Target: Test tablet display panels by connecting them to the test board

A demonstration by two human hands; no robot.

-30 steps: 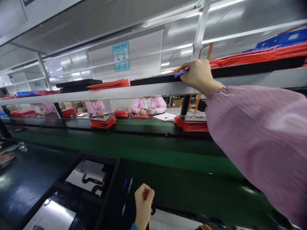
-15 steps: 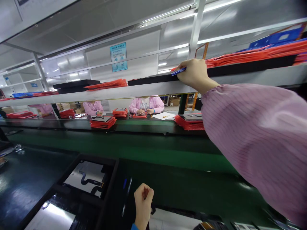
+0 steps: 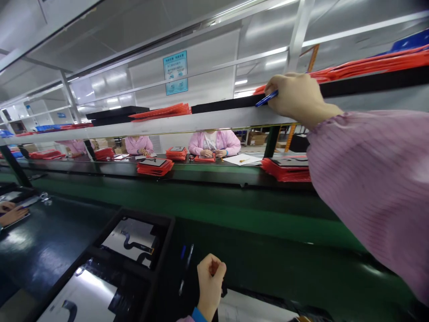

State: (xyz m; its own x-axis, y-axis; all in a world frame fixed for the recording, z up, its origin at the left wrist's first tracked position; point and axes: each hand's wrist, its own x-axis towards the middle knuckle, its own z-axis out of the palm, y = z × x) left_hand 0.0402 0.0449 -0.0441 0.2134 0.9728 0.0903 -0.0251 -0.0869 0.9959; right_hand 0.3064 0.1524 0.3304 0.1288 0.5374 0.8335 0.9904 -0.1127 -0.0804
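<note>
A: While the right hand (image 3: 301, 96) is raised to the shelf (image 3: 201, 123) at upper right of the frame, what is gripped?

B: A blue pen (image 3: 266, 98) is pinched in closed fingers, against the black tray (image 3: 228, 105) edge. The left hand (image 3: 209, 281), bottom centre, is curled into a fist; its contents cannot be told.

A: Risks?

B: The thin, smooth pen could be dropped onto the green belt (image 3: 234, 210). The flat, floppy red sleeves (image 3: 368, 67) could be dislodged if the tray is jolted.
</note>
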